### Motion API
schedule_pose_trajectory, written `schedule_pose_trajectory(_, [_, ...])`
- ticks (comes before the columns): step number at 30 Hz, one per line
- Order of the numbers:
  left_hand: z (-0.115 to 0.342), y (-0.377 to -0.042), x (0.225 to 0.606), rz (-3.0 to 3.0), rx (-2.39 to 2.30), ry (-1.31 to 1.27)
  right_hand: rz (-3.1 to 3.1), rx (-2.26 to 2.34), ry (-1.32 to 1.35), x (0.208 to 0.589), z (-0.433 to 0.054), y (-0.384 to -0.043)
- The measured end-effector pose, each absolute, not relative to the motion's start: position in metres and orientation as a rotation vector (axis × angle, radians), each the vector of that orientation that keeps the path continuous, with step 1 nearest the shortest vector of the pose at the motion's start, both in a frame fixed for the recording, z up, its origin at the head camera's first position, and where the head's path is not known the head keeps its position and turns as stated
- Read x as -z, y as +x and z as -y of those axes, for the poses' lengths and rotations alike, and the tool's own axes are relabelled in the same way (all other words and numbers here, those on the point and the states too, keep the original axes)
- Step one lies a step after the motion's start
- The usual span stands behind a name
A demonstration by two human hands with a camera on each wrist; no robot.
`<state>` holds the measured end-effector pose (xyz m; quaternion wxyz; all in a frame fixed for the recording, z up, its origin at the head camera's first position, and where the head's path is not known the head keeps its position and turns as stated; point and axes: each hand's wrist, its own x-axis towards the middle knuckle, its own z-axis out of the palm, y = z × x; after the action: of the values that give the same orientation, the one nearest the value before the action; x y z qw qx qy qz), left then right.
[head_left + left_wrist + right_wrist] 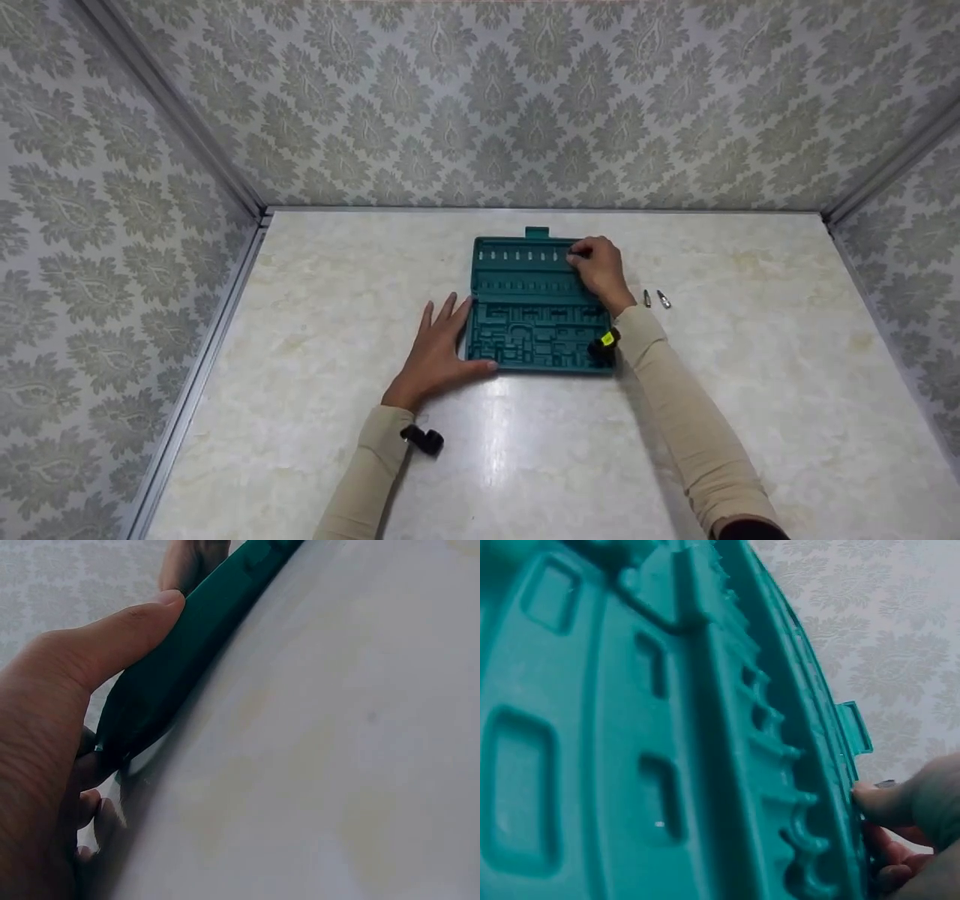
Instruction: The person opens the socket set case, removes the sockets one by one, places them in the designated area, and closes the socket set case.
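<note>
A green plastic tool case [540, 296] lies unfolded on the table, with a row of small silver bits [517, 256] along its far half. My left hand [439, 356] is spread at the near left corner. Its straight thumb presses the front edge while the other fingers lie along the left side. At the far right corner, my right hand [602, 266] pinches a small metal bit [886, 783]. Only a tip of it shows above the fingers in the right wrist view. Two loose bits [655, 298] lie on the table to the right of the case.
Moulded recesses fill the near half of the case. A latch tab [537, 232] sticks out from its far edge. Patterned walls [495, 105] border the pale marbled table [337, 262] at the back and sides. Each wrist carries a small black camera [427, 440].
</note>
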<state>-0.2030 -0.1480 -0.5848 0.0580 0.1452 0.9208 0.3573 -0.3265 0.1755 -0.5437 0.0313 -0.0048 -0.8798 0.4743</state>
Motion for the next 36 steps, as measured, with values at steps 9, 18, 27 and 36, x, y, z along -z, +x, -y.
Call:
schedule_pose_trajectory(9, [0.148,-0.202,0.587,-2.792,-1.096,0.447,2.584,-1.641,0.038,0.534,-0.192,-0.320])
schedule_pose_trajectory(18, [0.149,-0.203,0.588,-2.790,-1.110,0.467,2.566,-1.610,0.037,0.525,-0.222,-0.301])
schedule_pose_trajectory(27, [0.149,-0.204,0.590,-2.816,-1.110,0.507,2.568,-1.555,-0.001,0.529,-0.257,-0.276])
schedule_pose_trajectory(36, [0.150,-0.204,0.591,-2.790,-1.133,0.467,2.556,-1.552,-0.068,0.538,-0.292,-0.251])
